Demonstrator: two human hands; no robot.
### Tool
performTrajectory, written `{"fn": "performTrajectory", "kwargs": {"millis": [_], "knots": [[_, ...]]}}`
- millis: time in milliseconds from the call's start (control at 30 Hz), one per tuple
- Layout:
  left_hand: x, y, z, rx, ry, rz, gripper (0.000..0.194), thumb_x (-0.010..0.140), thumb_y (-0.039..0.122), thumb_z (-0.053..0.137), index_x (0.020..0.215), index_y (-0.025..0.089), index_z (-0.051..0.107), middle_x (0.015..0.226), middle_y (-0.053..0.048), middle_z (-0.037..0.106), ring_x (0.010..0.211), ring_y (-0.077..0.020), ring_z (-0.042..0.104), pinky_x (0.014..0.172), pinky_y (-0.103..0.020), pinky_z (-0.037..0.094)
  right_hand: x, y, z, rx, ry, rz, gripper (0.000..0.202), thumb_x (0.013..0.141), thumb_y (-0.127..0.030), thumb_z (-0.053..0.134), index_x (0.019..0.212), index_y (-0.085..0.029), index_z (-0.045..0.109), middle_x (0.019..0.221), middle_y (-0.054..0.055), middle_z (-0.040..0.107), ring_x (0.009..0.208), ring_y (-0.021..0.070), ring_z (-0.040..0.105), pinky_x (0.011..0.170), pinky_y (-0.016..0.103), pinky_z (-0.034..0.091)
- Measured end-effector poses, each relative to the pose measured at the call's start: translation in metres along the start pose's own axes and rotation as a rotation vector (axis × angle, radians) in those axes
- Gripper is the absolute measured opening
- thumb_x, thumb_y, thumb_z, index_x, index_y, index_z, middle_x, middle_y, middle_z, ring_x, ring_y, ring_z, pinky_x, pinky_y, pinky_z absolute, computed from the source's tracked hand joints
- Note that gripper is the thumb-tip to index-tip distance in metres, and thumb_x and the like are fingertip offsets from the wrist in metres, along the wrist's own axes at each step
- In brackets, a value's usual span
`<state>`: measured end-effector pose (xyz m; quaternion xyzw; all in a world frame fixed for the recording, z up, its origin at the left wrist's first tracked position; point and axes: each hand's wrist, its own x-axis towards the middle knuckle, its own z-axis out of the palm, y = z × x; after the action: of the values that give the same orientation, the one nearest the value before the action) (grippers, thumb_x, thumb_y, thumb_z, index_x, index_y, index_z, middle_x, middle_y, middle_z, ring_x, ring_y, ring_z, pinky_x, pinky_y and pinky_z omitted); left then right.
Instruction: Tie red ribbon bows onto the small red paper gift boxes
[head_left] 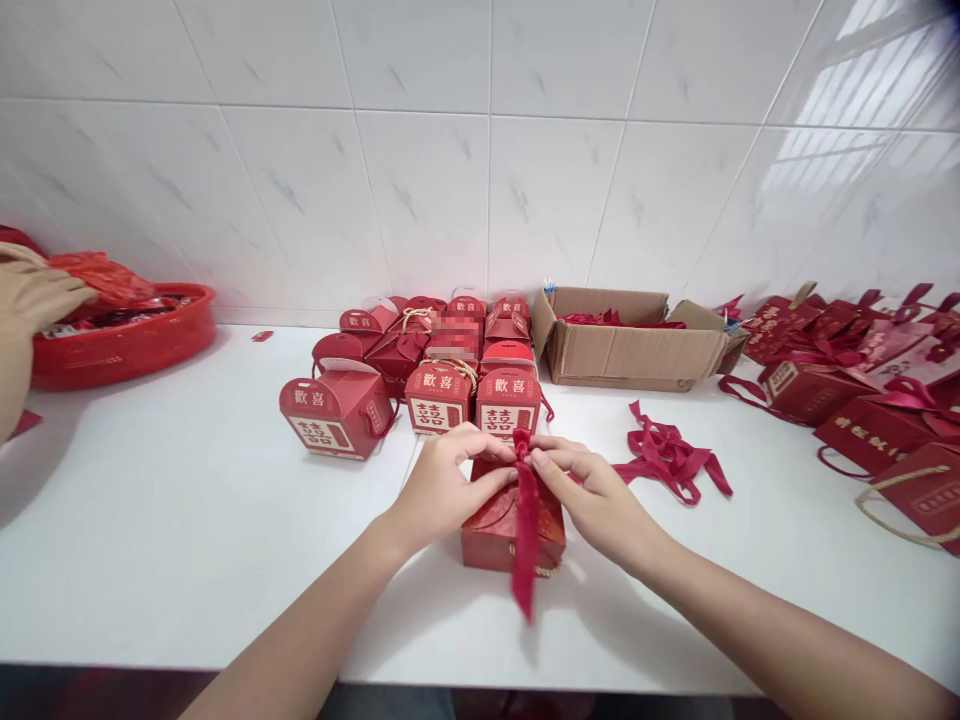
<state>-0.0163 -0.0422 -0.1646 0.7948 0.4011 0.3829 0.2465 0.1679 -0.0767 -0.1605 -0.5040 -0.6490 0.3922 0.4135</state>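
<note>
A red gift box [495,545] with a folded, patterned top stands before me on the white table. A dark red ribbon [526,540] is gathered at the top of this box, and one tail hangs over its front. From the left, my left hand [457,475] pinches the ribbon between thumb and fingers. My right hand [581,485] closes on it from the other side, fingertips close to the left ones. Bits of gold cord show at the box's lower front edge. Behind my hands are several red gift boxes [334,410] with Chinese characters and handles.
Loose red ribbons [671,460] lie right of my hands. A cardboard box [626,355] with red contents stands against the tiled wall. Several ribboned boxes [862,430] crowd the far right. At left, another person's hand [45,295] reaches over a red basin [142,345].
</note>
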Motion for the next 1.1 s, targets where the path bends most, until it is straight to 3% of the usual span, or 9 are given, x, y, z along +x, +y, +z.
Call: {"fn": "performTrajectory", "kwargs": {"millis": [200, 400, 467, 633, 733, 800, 867, 1000, 1100], "knots": [[0.001, 0.002, -0.001, -0.048, -0.012, -0.016, 0.009, 0.078, 0.018, 0.064, 0.081, 0.023, 0.071, 0.084, 0.001, 0.07, 0.08, -0.0146, 0.065, 0.076, -0.026, 0.05, -0.004, 0.0, -0.016, -0.403, -0.002, -0.245, 0.017, 0.089, -0.025, 0.05, 0.103, -0.023, 0.058, 0.102, 0.003, 0.069, 0.096, 0.0204, 0.062, 0.092, 0.045, 0.041], [0.002, 0.002, 0.001, -0.056, -0.002, -0.014, 0.01, 0.078, 0.018, 0.063, 0.083, 0.024, 0.07, 0.086, 0.002, 0.07, 0.082, -0.014, 0.065, 0.078, -0.025, 0.051, -0.005, 0.013, -0.02, -0.61, 0.063, -0.535, 0.026, 0.089, -0.018, 0.051, 0.115, -0.021, 0.049, 0.097, 0.004, 0.07, 0.094, 0.0209, 0.062, 0.087, 0.04, 0.045], [0.001, 0.002, 0.001, -0.05, -0.009, -0.012, 0.011, 0.079, 0.019, 0.063, 0.085, 0.024, 0.07, 0.087, 0.002, 0.07, 0.083, -0.0137, 0.065, 0.078, -0.025, 0.05, -0.007, 0.008, -0.024, -0.619, 0.026, -0.518, 0.026, 0.09, -0.019, 0.049, 0.115, -0.022, 0.049, 0.092, 0.003, 0.07, 0.087, 0.0196, 0.063, 0.081, 0.037, 0.047], [0.0, 0.002, -0.001, -0.037, -0.029, -0.008, 0.009, 0.078, 0.018, 0.062, 0.083, 0.023, 0.069, 0.088, 0.002, 0.07, 0.083, -0.0145, 0.065, 0.078, -0.026, 0.05, -0.002, -0.013, -0.042, -0.529, -0.109, -0.208, 0.023, 0.093, -0.036, 0.045, 0.11, -0.025, 0.056, 0.063, -0.003, 0.061, 0.051, 0.0127, 0.053, 0.047, 0.025, 0.04], [0.0, 0.002, -0.001, -0.026, -0.044, 0.005, 0.013, 0.077, 0.014, 0.06, 0.084, 0.022, 0.068, 0.088, 0.0, 0.07, 0.084, -0.0157, 0.065, 0.079, -0.027, 0.05, 0.012, -0.014, -0.048, -0.461, -0.121, -0.307, 0.026, 0.092, -0.031, 0.047, 0.114, -0.024, 0.057, 0.098, 0.004, 0.067, 0.071, 0.0128, 0.061, 0.06, 0.026, 0.049], [0.0, 0.003, -0.001, -0.024, -0.046, 0.03, 0.014, 0.078, 0.013, 0.058, 0.085, 0.021, 0.068, 0.089, -0.001, 0.07, 0.085, -0.0167, 0.065, 0.08, -0.028, 0.051, 0.022, -0.012, -0.049, -0.351, -0.217, -0.387, 0.03, 0.091, -0.029, 0.049, 0.12, -0.024, 0.054, 0.119, 0.006, 0.061, 0.091, 0.0145, 0.062, 0.074, 0.027, 0.052], [0.0, 0.004, -0.001, -0.034, -0.041, 0.054, 0.016, 0.078, 0.013, 0.057, 0.086, 0.02, 0.068, 0.09, -0.002, 0.07, 0.087, -0.0171, 0.065, 0.081, -0.029, 0.051, 0.029, -0.01, -0.049, -0.281, -0.315, -0.406, 0.027, 0.092, -0.031, 0.048, 0.117, -0.023, 0.056, 0.116, 0.006, 0.062, 0.097, 0.0154, 0.061, 0.079, 0.029, 0.052], [0.0, 0.005, -0.001, -0.068, -0.045, 0.047, 0.016, 0.078, 0.013, 0.057, 0.087, 0.02, 0.069, 0.09, -0.002, 0.071, 0.086, -0.0169, 0.066, 0.08, -0.029, 0.051, 0.037, -0.013, -0.05, -0.28, -0.457, -0.416, 0.024, 0.088, -0.037, 0.057, 0.105, -0.02, 0.059, 0.1, 0.004, 0.065, 0.085, 0.0145, 0.06, 0.075, 0.028, 0.051], [0.001, 0.006, 0.0, -0.07, -0.027, 0.04, 0.016, 0.077, 0.011, 0.058, 0.085, 0.019, 0.069, 0.088, -0.002, 0.071, 0.084, -0.0167, 0.066, 0.079, -0.029, 0.051, 0.038, -0.019, -0.053, -0.339, -0.518, -0.442, 0.02, 0.086, -0.032, 0.06, 0.101, -0.02, 0.059, 0.093, 0.003, 0.065, 0.079, 0.0132, 0.059, 0.071, 0.026, 0.05]]}}
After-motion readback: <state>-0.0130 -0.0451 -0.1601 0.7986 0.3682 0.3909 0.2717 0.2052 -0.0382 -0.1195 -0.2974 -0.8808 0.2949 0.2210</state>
